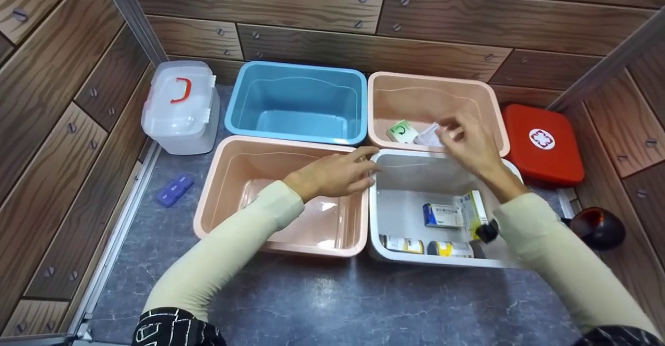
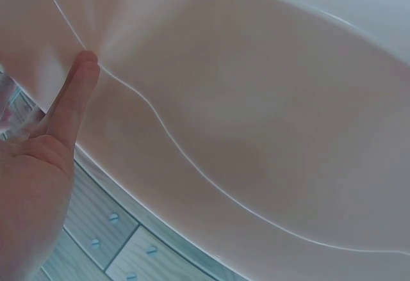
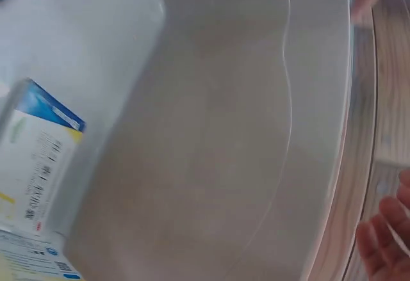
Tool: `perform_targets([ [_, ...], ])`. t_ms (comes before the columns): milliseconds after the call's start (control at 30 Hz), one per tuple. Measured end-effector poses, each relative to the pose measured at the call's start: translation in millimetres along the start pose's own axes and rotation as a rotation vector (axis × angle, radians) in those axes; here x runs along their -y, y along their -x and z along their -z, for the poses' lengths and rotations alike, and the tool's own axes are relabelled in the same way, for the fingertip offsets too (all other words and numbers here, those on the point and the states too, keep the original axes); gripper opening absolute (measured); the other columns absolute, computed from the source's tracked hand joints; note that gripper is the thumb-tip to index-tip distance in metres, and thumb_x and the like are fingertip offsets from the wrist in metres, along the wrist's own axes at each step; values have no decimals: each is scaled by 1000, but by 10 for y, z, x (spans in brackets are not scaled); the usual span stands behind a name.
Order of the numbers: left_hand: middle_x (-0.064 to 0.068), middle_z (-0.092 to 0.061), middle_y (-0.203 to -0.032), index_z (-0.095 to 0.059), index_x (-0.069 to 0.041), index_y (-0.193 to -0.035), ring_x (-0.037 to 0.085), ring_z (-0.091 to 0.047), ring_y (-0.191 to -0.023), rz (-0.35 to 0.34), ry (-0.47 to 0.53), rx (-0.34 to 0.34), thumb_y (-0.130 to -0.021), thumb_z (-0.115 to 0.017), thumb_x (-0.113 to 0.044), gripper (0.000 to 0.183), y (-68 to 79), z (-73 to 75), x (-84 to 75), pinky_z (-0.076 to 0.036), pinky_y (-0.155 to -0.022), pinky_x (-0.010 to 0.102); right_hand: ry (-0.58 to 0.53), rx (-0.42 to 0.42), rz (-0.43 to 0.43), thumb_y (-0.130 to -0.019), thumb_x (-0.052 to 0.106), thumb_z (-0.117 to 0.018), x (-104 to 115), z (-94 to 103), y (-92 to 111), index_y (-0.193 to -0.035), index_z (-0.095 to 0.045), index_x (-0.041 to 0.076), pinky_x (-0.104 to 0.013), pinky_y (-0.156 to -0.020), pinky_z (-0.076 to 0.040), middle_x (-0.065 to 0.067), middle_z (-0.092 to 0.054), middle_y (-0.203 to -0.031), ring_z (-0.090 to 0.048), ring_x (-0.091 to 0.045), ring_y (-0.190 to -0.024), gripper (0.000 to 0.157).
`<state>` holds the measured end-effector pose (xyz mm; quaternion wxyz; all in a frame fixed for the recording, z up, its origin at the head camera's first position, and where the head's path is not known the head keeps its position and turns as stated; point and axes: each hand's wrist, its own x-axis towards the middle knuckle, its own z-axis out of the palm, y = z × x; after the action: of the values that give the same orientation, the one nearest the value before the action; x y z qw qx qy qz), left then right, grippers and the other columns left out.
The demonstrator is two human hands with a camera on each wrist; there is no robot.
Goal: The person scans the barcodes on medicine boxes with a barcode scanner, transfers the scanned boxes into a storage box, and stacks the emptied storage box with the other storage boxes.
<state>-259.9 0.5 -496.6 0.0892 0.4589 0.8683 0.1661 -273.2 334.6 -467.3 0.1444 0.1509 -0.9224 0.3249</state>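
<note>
My right hand (image 1: 470,143) hovers over the front of the back-right pink bin (image 1: 434,89), fingers loosely bent. In the right wrist view, no object shows between the fingers of this hand (image 3: 391,236). Beneath it, a white medicine box (image 1: 429,136) lies in that bin beside a green-and-white medicine box (image 1: 402,131). My left hand (image 1: 337,174) reaches over the front pink bin (image 1: 231,185), fingertips at the rim beside the white bin (image 1: 410,174). The white bin holds a blue-and-white box (image 1: 442,215), a yellow-green box (image 1: 474,211) and two bottles, one white-and-yellow (image 1: 404,244), another yellow-labelled (image 1: 451,249).
A blue bin (image 1: 296,102) stands at the back. Left of it are a clear lidded case (image 1: 179,107) with a red handle and a purple pill organizer (image 1: 175,189). On the right lie a red first-aid case (image 1: 543,143) and a dark round object (image 1: 597,228). Wood-patterned walls surround the table.
</note>
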Motion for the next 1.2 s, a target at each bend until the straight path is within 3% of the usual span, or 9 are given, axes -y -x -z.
perform_targets([
  [67, 10, -31, -178, -59, -21, -156, 31, -75, -116, -2, 1, -2, -117, -46, -40, 46, 2, -2, 2, -59, -107, 46, 3, 78, 50, -99, 7, -76, 64, -4, 83, -116, -75, -1, -11, -73, -51, -15, -77, -104, -66, -17, -85, 19],
  [200, 10, -33, -177, -60, -21, -154, 30, -76, -115, -9, -2, -15, -117, -47, -39, 44, 5, -4, 1, -60, -106, 46, 17, 299, 108, -98, 13, -81, 166, -8, 201, -114, -78, 2, -18, -75, -56, -9, -80, -99, -70, -18, -84, 19],
  [333, 11, -34, -176, -60, -21, -154, 29, -77, -111, -15, -11, -22, -117, -47, -38, 43, 10, 1, -3, -61, -103, 47, -24, 524, 117, -98, 16, -82, 254, -57, 279, -119, -78, 7, -27, -85, -61, -4, -81, -105, -74, -18, -93, 23],
  [567, 10, -33, -177, -60, -22, -155, 29, -77, -105, -9, -10, -20, -117, -47, -38, 43, 11, 7, -5, -61, -102, 46, -41, 899, 135, -103, 34, -75, 372, -328, 336, -135, -72, 9, -42, -95, -63, -6, -80, -117, -76, -21, -104, 41],
  [733, 11, -33, -177, -59, -22, -155, 30, -77, -108, -10, -14, -19, -117, -47, -38, 44, 7, 1, -7, -61, -103, 46, -53, 1214, 65, -103, 34, -75, 462, -480, 340, -147, -63, 5, -54, -104, -60, -18, -74, -133, -70, -37, -124, 54],
  [867, 11, -33, -177, -59, -21, -155, 30, -77, -110, -10, -13, -16, -117, -47, -38, 44, 10, 3, -6, -61, -104, 47, -5, 1423, -42, -103, 36, -75, 535, -561, 342, -160, -50, 10, -61, -109, -55, -25, -60, -152, -58, -47, -139, 68],
  [1033, 11, -34, -177, -60, -21, -155, 29, -78, -108, -7, -25, -18, -117, -47, -39, 44, 6, 11, -9, -61, -104, 46, 53, 1564, -190, -100, 33, -81, 612, -623, 363, -170, -36, 19, -60, -100, -62, -25, -48, -163, -62, -45, -137, 84],
  [1200, 11, -34, -177, -60, -22, -155, 31, -77, -112, -4, -30, -15, -117, -47, -40, 44, 5, 7, -18, -61, -105, 47, 124, 1621, -200, -99, 26, -83, 618, -721, 425, -170, -36, 17, -58, -96, -64, -25, -51, -160, -72, -37, -122, 86],
])
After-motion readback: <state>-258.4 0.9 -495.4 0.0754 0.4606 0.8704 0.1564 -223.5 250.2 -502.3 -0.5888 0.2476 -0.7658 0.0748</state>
